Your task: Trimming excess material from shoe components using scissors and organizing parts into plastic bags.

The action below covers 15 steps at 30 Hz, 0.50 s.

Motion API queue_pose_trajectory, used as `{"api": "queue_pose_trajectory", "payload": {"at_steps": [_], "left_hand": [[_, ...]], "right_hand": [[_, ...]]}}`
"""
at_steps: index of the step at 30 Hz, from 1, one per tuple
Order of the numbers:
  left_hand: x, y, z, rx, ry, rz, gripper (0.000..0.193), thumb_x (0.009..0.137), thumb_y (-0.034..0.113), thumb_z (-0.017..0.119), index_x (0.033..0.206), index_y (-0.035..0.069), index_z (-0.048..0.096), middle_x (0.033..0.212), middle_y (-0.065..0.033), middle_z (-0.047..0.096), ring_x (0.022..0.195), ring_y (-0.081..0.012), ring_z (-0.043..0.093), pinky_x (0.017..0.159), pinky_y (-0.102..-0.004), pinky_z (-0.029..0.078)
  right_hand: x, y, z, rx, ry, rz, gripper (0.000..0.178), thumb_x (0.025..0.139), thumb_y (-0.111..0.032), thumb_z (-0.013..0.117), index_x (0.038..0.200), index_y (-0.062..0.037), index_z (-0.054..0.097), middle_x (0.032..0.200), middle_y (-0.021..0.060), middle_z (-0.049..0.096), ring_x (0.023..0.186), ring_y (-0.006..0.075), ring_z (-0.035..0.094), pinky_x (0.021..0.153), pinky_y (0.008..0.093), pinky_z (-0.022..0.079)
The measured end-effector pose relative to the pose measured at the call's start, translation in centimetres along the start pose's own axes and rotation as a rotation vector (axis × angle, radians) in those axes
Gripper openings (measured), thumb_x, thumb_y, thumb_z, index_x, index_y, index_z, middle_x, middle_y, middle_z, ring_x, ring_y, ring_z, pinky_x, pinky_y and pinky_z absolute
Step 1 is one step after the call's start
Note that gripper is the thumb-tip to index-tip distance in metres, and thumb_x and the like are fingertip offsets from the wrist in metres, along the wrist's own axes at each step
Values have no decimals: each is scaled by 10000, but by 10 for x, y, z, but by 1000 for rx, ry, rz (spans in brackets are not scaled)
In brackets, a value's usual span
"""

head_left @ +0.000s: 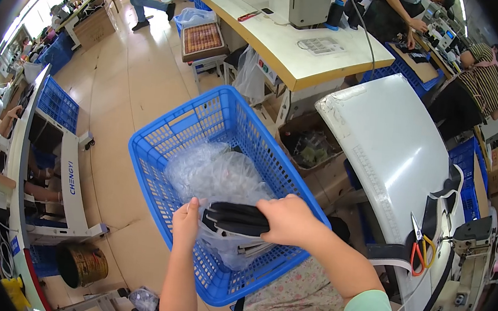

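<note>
Presumably to keep its layers together, the right hand (292, 220) grasps the black fabric bundle (236, 218) above the blue basket (138, 140), while the left hand (186, 224) curls beside it, grip indeterminable.

Floor (102, 172) gave passage left of the basket (213, 297); a black bundle (234, 218) blocked the gap between left hand (185, 221) and right hand (292, 220), a white tabletop (382, 125) the right.

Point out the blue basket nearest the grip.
The central basket, under the left grip and right grip, with clear plastic inside; the other blue baskets sit farther away.
</note>
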State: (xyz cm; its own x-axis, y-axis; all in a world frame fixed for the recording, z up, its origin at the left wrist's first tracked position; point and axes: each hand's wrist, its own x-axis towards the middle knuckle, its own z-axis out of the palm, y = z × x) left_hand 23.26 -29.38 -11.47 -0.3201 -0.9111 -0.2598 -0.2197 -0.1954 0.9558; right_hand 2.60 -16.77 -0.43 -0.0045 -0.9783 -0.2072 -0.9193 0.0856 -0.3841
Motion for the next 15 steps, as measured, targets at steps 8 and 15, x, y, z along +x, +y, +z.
{"api": "queue_pose_trajectory", "payload": {"at_steps": [8, 15], "left_hand": [[-9, 8, 12, -30, -7, -48, 455, 926, 374, 485, 972, -52, 640, 524, 96, 337, 462, -13, 291, 436, -201, 215], [4, -3, 8, -45, 32, 15, 460, 931, 372, 478, 996, -58, 626, 526, 100, 326, 461, -11, 278, 433, -204, 210]], "right_hand": [[20, -40, 26, -260, -178, -80, 250, 608, -107, 648, 831, -51, 550, 724, 88, 614, 697, 245, 619, 697, 350, 396], [-1, -43, 11, -254, -155, -156, 227, 598, -96, 648, 803, -46, 564, 703, 91, 616, 673, 239, 618, 683, 339, 395]]}}
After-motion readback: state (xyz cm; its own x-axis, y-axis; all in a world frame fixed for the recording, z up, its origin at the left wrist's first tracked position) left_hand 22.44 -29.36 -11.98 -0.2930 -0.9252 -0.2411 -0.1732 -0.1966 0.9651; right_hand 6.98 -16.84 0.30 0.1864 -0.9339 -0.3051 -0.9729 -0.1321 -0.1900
